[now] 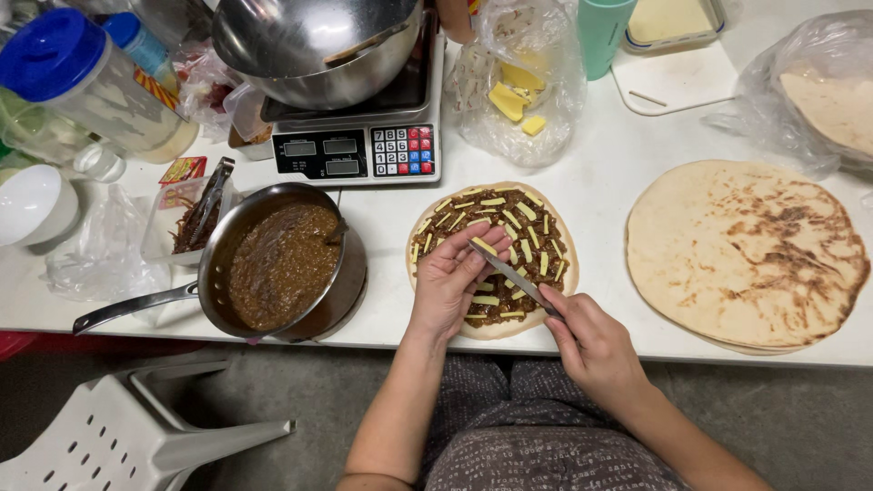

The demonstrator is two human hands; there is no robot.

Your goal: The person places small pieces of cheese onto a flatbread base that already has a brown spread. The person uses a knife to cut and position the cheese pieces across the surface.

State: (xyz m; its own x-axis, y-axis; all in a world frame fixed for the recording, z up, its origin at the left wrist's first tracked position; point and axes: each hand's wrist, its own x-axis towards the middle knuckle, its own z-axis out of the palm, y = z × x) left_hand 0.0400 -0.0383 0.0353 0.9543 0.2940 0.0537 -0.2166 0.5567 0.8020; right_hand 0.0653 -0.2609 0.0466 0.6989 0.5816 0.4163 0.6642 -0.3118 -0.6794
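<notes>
A yellow cheese strip (pixel 485 246) sits pinched at the fingertips of the left hand (pixel 447 286), its grip clenched on the strip, directly over the topped flatbread (pixel 492 257) on the white desk (pixel 600 173). The right hand (pixel 593 344), at five o'clock from the strip, grips a knife (pixel 511 275) whose blade tip touches the strip. A saucepan of brown filling (pixel 280 263) lies at nine o'clock, a stack of plain flatbreads (pixel 746 253) at three o'clock, a scale (pixel 364 150) at eleven.
</notes>
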